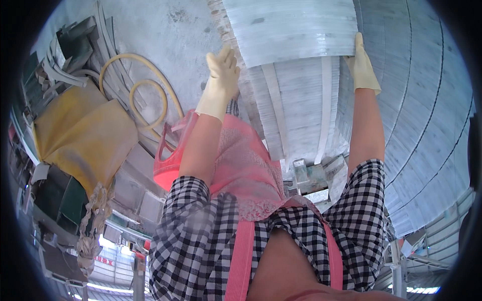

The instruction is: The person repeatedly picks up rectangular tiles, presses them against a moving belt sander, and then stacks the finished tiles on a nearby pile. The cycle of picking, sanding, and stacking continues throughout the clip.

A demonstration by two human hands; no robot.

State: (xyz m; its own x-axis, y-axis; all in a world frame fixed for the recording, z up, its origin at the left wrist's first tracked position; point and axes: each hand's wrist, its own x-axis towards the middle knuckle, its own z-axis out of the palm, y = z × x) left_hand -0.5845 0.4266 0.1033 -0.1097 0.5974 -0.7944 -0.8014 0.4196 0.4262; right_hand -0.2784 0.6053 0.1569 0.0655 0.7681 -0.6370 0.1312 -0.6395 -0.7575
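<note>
My left hand (222, 75), in a cream rubber glove, is raised beside the left edge of a stack of thin, pale, ridged sheets (296, 30). Its fingers are spread and nothing is in them. My right hand (365, 67), gloved alike, grips the near right corner of that stack. The thumb points up along the side, and the other fingers are partly hidden at the near edge. Below and nearer to me is another pale layered stack (301, 100) with two white bands (325, 100) running down it.
Large pale layered stacks (411, 100) with dark lines rise on the right. On the left lie a coiled yellow hose (135, 56), a mustard-coloured cloth (85, 133) and scrap strips. A red plastic container (168, 165) stands beside my pink apron (246, 160). Small blocks (316, 175) lie near me.
</note>
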